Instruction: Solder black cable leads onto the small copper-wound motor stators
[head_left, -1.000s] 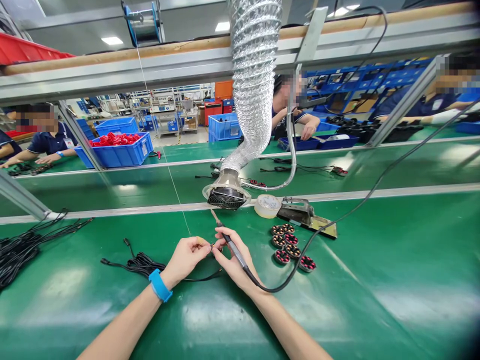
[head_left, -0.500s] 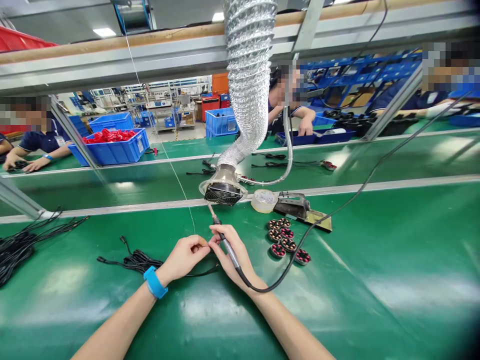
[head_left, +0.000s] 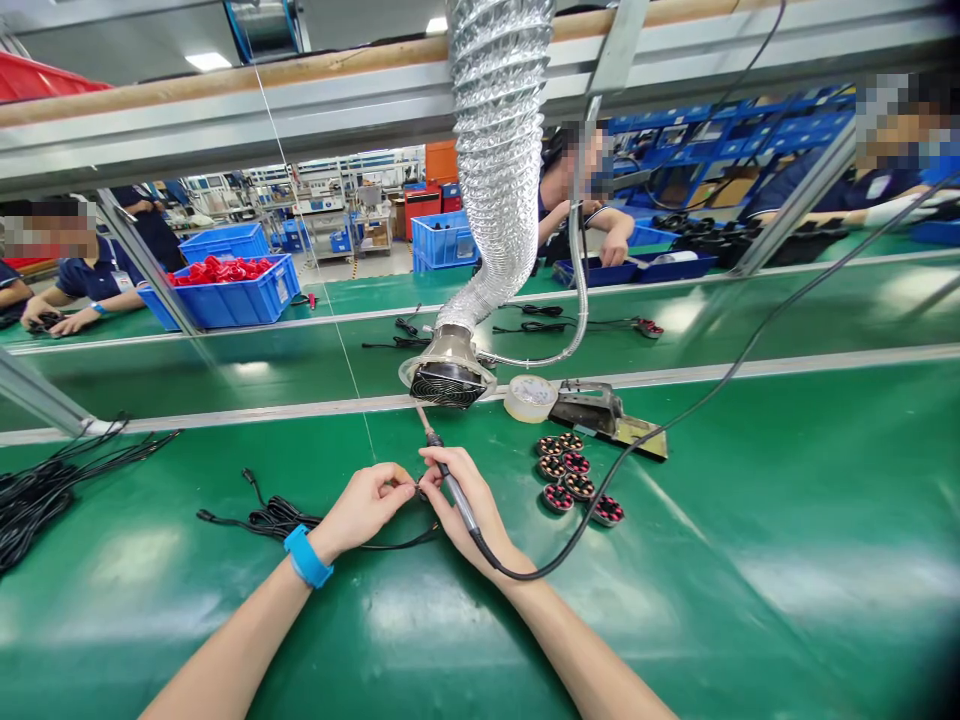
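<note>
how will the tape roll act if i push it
The tape roll lies flat, wide for its height, so it would probably slide rather than roll or tip. Pushed right, it might bump the black metal stand close beside it.

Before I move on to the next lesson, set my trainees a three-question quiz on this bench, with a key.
1. Short answer: Which hand holds the soldering iron?
2. True or false: A blue band is worn on the left wrist.
3. Multiple choice: How many small round parts with dark centres lie on the green surface to the right of the hands?
a) three
b) seven
c) twelve

Key:
1. The right hand
2. True
3. b
</note>
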